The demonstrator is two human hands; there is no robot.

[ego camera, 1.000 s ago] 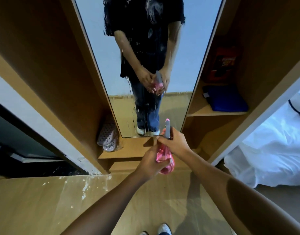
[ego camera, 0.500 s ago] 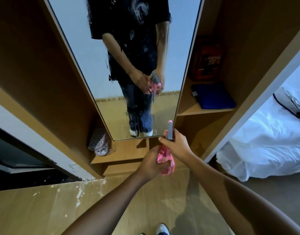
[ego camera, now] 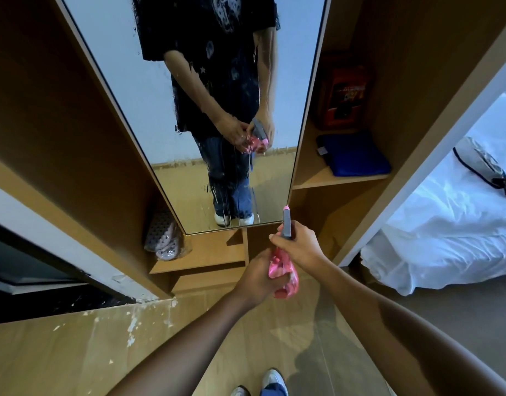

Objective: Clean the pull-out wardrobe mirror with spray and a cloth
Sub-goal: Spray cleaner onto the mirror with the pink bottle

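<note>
A person holds a pink spray bottle [ego camera: 283, 270] in both hands, just below the tall mirror [ego camera: 217, 110]. The right hand [ego camera: 300, 247] grips its grey head, nozzle pointing up toward the wet, streaked glass; the left hand [ego camera: 260, 277] wraps the body. No cloth shows.

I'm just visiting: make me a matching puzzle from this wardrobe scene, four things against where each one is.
Things:
1. spray bottle
2. blue folded cloth
3. slippers
4. red box

Places:
A. low shelf left of the mirror
B. held in both hands, left hand and right hand
C. back of the right-hand shelf
D. front of the right-hand shelf

Pairs: 1-B, 2-D, 3-A, 4-C
</note>
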